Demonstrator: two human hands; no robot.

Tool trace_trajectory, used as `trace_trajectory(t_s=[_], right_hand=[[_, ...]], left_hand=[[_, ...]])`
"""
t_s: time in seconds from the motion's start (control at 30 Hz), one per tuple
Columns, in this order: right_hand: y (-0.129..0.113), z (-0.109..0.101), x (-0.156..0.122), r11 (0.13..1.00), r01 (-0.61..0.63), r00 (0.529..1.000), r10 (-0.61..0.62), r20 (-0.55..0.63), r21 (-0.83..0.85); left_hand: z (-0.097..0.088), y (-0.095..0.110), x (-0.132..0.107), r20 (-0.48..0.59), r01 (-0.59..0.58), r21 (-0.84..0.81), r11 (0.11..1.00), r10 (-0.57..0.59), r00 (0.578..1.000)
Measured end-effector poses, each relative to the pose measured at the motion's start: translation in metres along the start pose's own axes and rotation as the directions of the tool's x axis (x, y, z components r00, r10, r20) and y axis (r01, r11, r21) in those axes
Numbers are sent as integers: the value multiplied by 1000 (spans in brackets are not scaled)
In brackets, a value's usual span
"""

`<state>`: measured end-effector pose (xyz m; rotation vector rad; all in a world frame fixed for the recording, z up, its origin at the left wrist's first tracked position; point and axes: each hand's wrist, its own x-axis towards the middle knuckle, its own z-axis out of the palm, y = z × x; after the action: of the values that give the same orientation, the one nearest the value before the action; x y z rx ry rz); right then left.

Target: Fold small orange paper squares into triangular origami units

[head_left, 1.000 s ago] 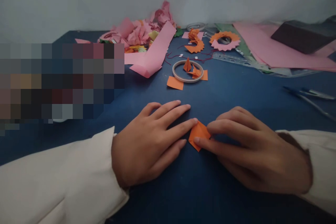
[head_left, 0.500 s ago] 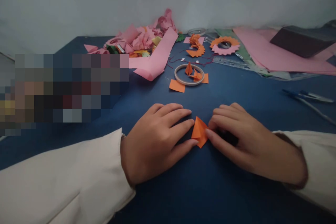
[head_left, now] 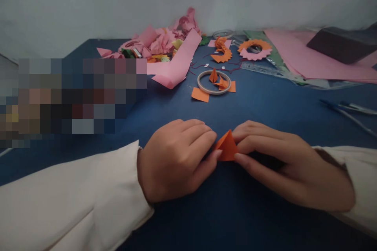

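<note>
The person's left arm [head_left: 73, 200] reaches in wearing a pale sleeve [head_left: 118, 184], and the right arm [head_left: 365, 180] reaches in from the other side. The left hand [head_left: 176, 160] has its back facing up. Its fingers [head_left: 203, 137] are close together and bent, with the thumb [head_left: 207, 168] pinching near their tips. The right hand [head_left: 290, 170] points left, with curved fingers [head_left: 262, 143] and a long, nearly straight thumb [head_left: 265, 176]. Both hands are pinching, with their fingertips near each other.
</note>
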<state>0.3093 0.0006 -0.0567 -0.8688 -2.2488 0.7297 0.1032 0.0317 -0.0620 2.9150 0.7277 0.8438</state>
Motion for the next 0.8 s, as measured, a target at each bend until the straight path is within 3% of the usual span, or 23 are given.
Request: trace_trajectory(t_s=[0.1, 0.2, 0.3, 0.37, 0.43, 0.6, 0.7, 0.8], right_hand=[[1, -2, 0, 998, -3, 999, 1, 36, 57], [3, -4, 0, 995, -57, 998, 57, 6, 83], [4, -5, 0, 982, -143, 988, 148, -32, 121], [4, -6, 1, 977, -165, 985, 170, -24, 139], [3, -7, 2, 977, -157, 988, 157, 11, 148], [4, -5, 0, 995, -60, 995, 52, 89, 85], [8, -1, -5, 989, 24, 1000, -23, 6, -148], [11, 3, -11, 930, 109, 993, -116, 1, -351]], left_hand=[[-3, 0, 1, 14, 32, -95, 995, -31, 999], [-10, 0, 5, 143, 246, -315, 916, -211, 967], [-17, 1, 10, 354, 490, -538, 686, -344, 870], [-19, 2, 13, 459, 576, -637, 513, -348, 817], [-18, 2, 16, 537, 646, -643, 411, -359, 763], [-14, 2, 20, 661, 735, -539, 411, -334, 672], [-14, 4, 21, 695, 765, -481, 429, -346, 631], [-15, 5, 20, 692, 775, -490, 400, -362, 624]])
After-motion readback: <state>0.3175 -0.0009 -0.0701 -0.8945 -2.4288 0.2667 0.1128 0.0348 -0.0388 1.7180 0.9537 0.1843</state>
